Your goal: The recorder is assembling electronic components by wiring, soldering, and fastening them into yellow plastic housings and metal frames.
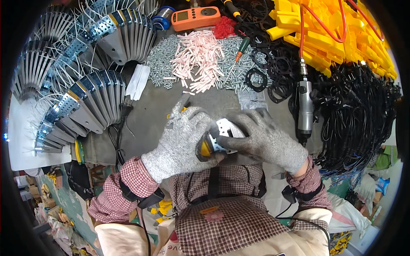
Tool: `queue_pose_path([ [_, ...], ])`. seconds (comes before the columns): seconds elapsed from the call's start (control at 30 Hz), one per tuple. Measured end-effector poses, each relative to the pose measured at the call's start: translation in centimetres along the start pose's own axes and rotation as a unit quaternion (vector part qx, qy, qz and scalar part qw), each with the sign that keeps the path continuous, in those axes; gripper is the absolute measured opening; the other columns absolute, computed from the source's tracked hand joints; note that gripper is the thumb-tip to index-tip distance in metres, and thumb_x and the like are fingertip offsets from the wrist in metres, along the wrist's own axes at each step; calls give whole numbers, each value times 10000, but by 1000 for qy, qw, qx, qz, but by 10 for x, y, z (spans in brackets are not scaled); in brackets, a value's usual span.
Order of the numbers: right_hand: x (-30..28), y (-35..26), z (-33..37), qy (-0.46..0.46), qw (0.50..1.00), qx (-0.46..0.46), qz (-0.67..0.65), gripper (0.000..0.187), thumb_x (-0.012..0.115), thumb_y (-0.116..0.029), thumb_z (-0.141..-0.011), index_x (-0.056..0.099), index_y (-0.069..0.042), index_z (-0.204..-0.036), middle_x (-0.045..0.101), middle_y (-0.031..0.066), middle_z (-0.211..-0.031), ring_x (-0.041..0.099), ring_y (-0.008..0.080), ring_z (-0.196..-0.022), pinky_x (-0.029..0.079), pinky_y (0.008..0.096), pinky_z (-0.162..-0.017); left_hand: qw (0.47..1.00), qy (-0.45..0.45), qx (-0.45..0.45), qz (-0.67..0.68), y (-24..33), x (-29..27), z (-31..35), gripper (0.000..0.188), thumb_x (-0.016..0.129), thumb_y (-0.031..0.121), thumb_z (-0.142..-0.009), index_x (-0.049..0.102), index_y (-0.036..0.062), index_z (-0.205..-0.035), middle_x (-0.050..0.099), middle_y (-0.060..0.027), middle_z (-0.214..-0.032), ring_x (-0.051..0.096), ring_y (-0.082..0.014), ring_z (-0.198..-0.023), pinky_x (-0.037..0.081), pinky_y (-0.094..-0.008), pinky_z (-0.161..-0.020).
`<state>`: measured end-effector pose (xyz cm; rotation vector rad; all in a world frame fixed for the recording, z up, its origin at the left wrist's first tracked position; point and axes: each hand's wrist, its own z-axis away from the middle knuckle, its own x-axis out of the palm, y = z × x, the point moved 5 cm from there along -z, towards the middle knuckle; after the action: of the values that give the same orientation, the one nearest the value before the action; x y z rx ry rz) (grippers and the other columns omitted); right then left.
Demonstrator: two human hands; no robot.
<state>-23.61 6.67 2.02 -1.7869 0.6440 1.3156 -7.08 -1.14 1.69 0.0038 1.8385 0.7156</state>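
In front of my chest both gloved hands meet at a small shiny metal part with punched holes [225,128]. My left hand [183,138] is closed around its left side, and my right hand [260,134] grips its right end with the thumb across it. A yellow-and-black piece [205,148] shows below my left fingers; whether it belongs to the metal part I cannot tell. Beyond the left fingers sticks out a flat grey end [181,103], with a bit of yellow beside it. The fingers hide much of what is held.
Fanned grey metal pieces with perforated ends and white wires [92,100] fill the left. Pink tubes [196,55] and screws [160,59] lie ahead, near an orange meter [195,18] and a screwdriver [242,49]. To the right are a hanging air screwdriver [304,106], black cables [354,115] and yellow handles [333,38].
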Motion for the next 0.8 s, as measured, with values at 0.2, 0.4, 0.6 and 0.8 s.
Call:
queue_pose_path([
  [0.2, 2, -1, -21, -51, 995, -64, 50, 419, 650, -255, -881, 651, -299, -1298, 493, 131, -1395, 510, 315, -1291, 474, 517, -1016, 999, 27, -16, -19, -10, -4, 9, 444, 840, 380, -632, 622, 140, -935, 651, -61, -1003, 618, -303, -1063, 264, -621, -1188],
  [0.4, 16, -11, -15, -16, 997, -24, 78, 490, 667, -187, -851, 639, -252, -1335, 441, 176, -1460, 447, 366, -1360, 377, 578, -1128, 999, 46, -21, -13, -12, -1, 5, 437, 803, 388, -661, 637, 96, -941, 607, -100, -950, 600, -321, -1024, 280, -586, -1191],
  [0.6, -37, 23, 38, 202, 936, 281, 68, 637, 729, -143, -840, 512, -113, -1438, 504, 196, -1351, 519, 388, -1236, 439, 503, -1060, 997, 52, -49, -5, -16, -11, 18, 380, 785, 324, -666, 616, 104, -926, 601, -75, -896, 604, -305, -1017, 299, -586, -1176],
  [0.8, -22, 78, 106, 248, 837, 474, 117, 685, 752, -150, -823, 471, 76, -1406, 586, 252, -1210, 590, 433, -1123, 483, 466, -984, 997, 77, -19, -9, -12, -9, 5, 364, 791, 294, -664, 610, 129, -934, 606, -47, -886, 611, -308, -985, 305, -574, -1177],
])
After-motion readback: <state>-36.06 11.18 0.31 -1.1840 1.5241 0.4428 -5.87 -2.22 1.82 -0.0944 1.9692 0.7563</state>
